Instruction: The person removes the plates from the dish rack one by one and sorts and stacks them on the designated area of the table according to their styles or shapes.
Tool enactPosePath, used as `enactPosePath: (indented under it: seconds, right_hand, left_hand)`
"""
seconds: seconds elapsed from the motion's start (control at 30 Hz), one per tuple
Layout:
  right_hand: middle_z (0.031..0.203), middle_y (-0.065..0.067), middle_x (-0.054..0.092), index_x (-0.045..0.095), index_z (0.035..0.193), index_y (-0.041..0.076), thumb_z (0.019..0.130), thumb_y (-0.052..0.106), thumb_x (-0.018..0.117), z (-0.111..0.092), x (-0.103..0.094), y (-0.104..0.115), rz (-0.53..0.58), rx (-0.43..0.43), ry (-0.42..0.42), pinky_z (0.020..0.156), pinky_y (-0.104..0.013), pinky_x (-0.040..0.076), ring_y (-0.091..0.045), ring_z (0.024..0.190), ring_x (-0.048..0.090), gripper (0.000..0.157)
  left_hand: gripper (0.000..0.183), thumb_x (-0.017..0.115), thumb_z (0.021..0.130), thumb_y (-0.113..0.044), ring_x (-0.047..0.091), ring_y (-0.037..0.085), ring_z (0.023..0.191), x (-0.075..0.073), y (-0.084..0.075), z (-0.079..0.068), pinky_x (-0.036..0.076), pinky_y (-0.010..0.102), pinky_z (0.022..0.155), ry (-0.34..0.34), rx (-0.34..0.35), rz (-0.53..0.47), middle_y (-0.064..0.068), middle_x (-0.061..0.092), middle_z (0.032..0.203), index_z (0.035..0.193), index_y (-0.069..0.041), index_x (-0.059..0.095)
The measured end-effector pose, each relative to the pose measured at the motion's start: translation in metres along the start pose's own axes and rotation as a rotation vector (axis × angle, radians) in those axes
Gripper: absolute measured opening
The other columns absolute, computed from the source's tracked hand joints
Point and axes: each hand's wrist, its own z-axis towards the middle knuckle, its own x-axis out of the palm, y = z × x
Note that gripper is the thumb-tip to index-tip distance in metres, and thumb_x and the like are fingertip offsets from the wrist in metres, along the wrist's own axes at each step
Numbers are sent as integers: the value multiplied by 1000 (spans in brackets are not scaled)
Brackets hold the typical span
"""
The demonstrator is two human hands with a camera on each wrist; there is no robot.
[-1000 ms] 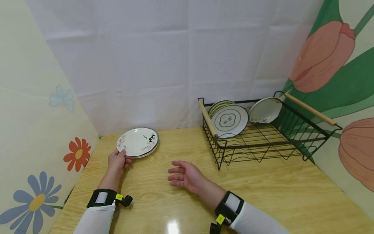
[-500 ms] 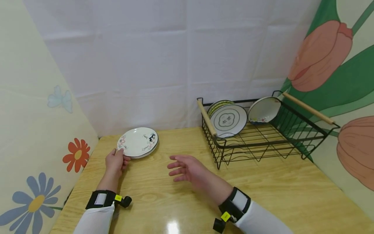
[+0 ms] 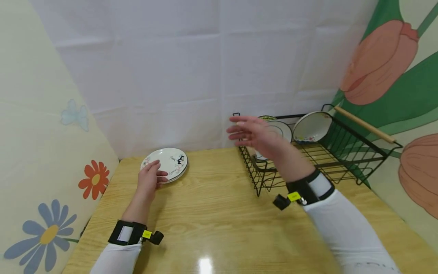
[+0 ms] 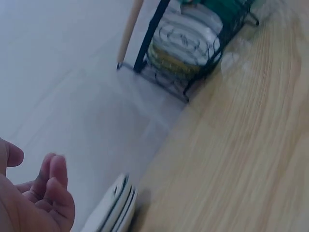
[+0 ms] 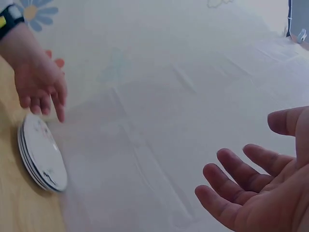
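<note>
Several white plates (image 3: 167, 158) with dark rims and small floral prints lie stacked on the table at the left. My left hand (image 3: 149, 177) hovers at the near left edge of the stack, its fingers loosely bent and holding nothing. In the left wrist view, a gap shows between the hand's fingers and the plates (image 4: 113, 205). My right hand (image 3: 263, 137) is raised over the left end of a black wire dish rack (image 3: 349, 163). Its fingers are spread and relaxed, with nothing in them. It partly hides a white plate (image 3: 285, 131) standing in the rack.
A white bowl (image 3: 313, 127) with a floral print leans in the rack's back part, and a green-patterned dish (image 3: 267, 118) shows behind the plate. The rack's right side has a wooden handle (image 3: 364, 125). White cloth (image 3: 171, 76) hangs behind the wooden table (image 3: 205, 213).
My left hand has let go of the plate stack's edge and lifted slightly. My right hand has moved up and right, from over the table to the rack's left end.
</note>
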Motion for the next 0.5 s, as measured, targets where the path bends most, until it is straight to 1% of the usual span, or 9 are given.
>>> enactPosePath:
  seconds: [0.07, 0.13, 0.23, 0.3, 0.33, 0.4, 0.5]
  right_hand:
    - [115, 4, 73, 53, 146, 10, 109, 27, 48, 9, -17, 16, -103, 7, -81, 107, -42, 51, -19, 114, 67, 41]
    - [118, 5, 70, 53, 146, 11, 109, 27, 50, 19, -34, 30, -210, 24, -156, 111, -43, 48, -17, 114, 64, 41]
    - [128, 1, 65, 54, 147, 14, 108, 29, 51, 32, -56, 47, -373, 46, -244, 113, -44, 44, -15, 116, 59, 42]
    - [136, -3, 61, 54, 148, 15, 107, 32, 53, 40, -69, 55, -485, 60, -283, 114, -46, 43, -17, 120, 56, 44]
    - [140, -6, 59, 54, 148, 15, 106, 32, 54, 44, -76, 57, -538, 66, -296, 112, -46, 43, -19, 122, 55, 45]
    - [147, -12, 56, 54, 149, 14, 105, 33, 54, 49, -89, 61, -660, 91, -298, 114, -50, 41, -26, 130, 52, 47]
    - [152, -21, 51, 51, 150, 9, 104, 32, 55, 55, -107, 60, -846, 139, -253, 116, -58, 38, -38, 139, 47, 51]
  left_hand:
    - [50, 38, 111, -31, 71, 8, 71, 10, -3, -7, 52, 21, 59, 57, 1, -41, -8, 69, 84, 158, -14, 39]
    - [50, 38, 111, -30, 74, 9, 76, 19, -5, -14, 54, 20, 60, 120, 5, -95, -7, 72, 87, 158, -11, 38]
    - [49, 38, 111, -28, 76, 10, 81, 31, -5, -23, 57, 22, 61, 206, 4, -165, -5, 74, 92, 157, -10, 37]
    - [49, 38, 111, -27, 76, 11, 85, 38, -4, -29, 59, 24, 65, 258, 0, -202, -1, 76, 100, 157, -9, 36]
    - [50, 38, 110, -27, 76, 12, 88, 41, -4, -32, 60, 25, 67, 279, -5, -216, 2, 76, 106, 157, -10, 36]
    - [50, 39, 110, -27, 75, 14, 94, 49, -4, -38, 60, 28, 73, 320, -17, -238, 9, 73, 120, 158, -11, 35]
    - [54, 39, 109, -30, 73, 19, 105, 61, -3, -50, 60, 31, 82, 390, -42, -265, 19, 62, 142, 160, -14, 30]
